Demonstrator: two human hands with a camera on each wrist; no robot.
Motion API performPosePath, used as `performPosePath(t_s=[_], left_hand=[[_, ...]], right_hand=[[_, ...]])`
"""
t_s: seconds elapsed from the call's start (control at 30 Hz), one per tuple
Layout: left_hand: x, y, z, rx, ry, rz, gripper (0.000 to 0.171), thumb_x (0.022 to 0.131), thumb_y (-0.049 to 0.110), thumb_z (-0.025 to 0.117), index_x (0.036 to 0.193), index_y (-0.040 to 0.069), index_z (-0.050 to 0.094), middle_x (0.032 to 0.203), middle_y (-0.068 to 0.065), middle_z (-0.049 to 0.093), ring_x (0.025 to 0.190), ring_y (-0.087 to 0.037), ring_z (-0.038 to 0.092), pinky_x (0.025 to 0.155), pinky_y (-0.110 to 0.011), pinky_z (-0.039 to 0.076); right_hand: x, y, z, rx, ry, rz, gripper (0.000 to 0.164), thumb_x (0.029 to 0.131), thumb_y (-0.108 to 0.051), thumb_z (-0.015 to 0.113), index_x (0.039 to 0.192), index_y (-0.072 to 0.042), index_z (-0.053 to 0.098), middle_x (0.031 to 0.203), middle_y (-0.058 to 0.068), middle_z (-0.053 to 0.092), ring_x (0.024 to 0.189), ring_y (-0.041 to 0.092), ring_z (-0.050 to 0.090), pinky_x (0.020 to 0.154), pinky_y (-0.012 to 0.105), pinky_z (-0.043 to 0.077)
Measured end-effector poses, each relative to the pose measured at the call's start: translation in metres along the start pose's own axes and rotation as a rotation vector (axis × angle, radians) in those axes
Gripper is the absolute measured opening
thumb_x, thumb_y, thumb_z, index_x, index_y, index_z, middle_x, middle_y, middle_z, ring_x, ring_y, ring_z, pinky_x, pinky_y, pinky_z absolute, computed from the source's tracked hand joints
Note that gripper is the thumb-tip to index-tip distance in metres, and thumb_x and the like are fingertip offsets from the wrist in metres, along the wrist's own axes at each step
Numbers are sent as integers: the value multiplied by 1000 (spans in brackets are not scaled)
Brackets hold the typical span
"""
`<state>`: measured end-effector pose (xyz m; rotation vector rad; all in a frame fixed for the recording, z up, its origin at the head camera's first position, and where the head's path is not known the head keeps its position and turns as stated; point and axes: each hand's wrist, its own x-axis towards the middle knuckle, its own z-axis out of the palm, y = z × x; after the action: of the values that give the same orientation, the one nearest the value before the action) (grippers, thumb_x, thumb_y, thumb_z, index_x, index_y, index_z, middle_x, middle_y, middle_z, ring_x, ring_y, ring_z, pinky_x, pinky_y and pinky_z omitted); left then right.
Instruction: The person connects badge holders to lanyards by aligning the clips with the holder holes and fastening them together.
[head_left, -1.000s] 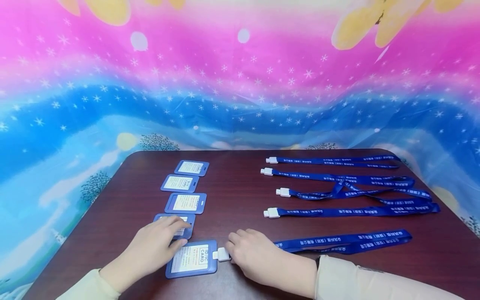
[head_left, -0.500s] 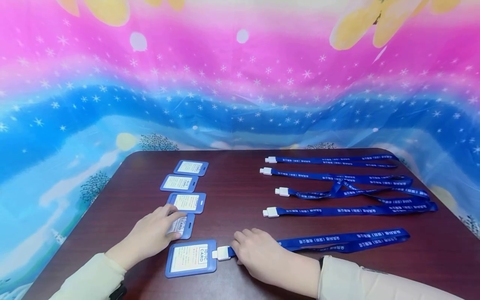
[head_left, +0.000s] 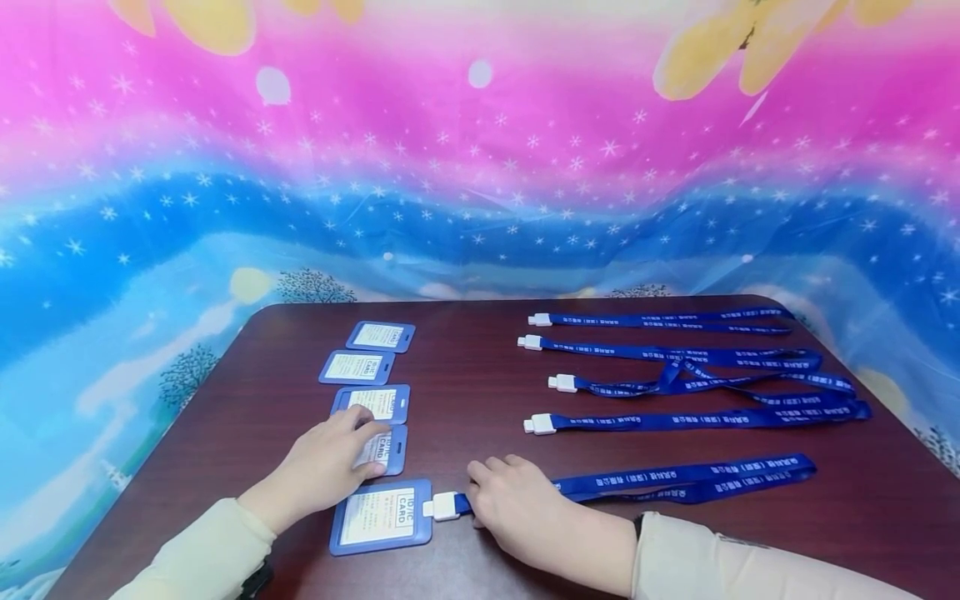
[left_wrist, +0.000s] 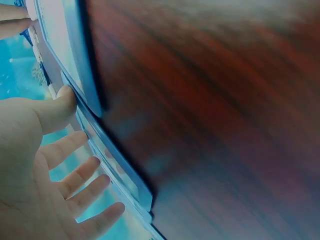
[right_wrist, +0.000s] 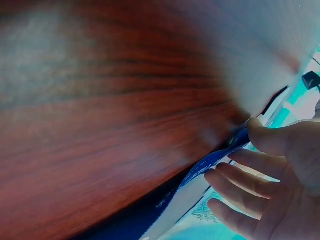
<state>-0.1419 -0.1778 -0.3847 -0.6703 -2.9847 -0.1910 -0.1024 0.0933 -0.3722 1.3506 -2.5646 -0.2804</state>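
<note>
My left hand (head_left: 322, 458) grips a blue ID card holder (head_left: 396, 454) by its long edges, thumb on the near side and fingers over the far side, partly covering it. In the left wrist view the thumb (left_wrist: 62, 107) lies along the holder's edge. Closest to me, another card holder (head_left: 382, 546) lies flat, joined at its slot end to the white clip (head_left: 446, 506) of a blue lanyard (head_left: 630, 483). Just right of that clip, my right hand (head_left: 517, 517) pinches the lanyard strap; the right wrist view shows the thumb (right_wrist: 257, 131) at the strap (right_wrist: 210, 162).
Three more card holders, including the farthest one (head_left: 381, 336), line the left side of the dark wooden table (head_left: 465, 358). Several lanyards with white clips, one of them (head_left: 675, 421) nearby, stretch across the right. A patterned cloth (head_left: 480, 183) hangs behind the table.
My left hand has moved off the nearest card holder to the one behind it and slid that one right. My right hand has shifted slightly right along the strap, away from the clip.
</note>
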Motion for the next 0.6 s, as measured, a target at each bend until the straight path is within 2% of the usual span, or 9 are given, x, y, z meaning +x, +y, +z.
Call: performPosePath(t_s=[0.17, 0.37, 0.6], left_hand=[[7, 10, 1, -11, -15, -4, 56, 79, 34, 84, 127, 12, 67, 117, -7, 59, 98, -20, 57, 84, -41, 55], [13, 21, -1, 14, -14, 1, 54, 77, 29, 86, 124, 8, 68, 114, -6, 61, 100, -20, 58, 85, -40, 55], [16, 26, -3, 39, -33, -6, 52, 75, 25, 87, 121, 6, 69, 102, -6, 62, 87, -18, 59, 76, -36, 55]], right_hand=[[0, 1, 0, 18, -7, 6, 25, 90, -38, 73, 96, -15, 77, 84, -5, 57, 73, 8, 54, 61, 23, 45], [1, 3, -2, 25, -12, 27, 24, 95, -36, 67, 92, -14, 77, 82, -5, 57, 71, 7, 54, 64, 23, 46], [3, 8, -6, 102, -18, 49, 18, 97, -27, 65, 94, -13, 76, 80, -5, 59, 71, 8, 54, 64, 24, 48]])
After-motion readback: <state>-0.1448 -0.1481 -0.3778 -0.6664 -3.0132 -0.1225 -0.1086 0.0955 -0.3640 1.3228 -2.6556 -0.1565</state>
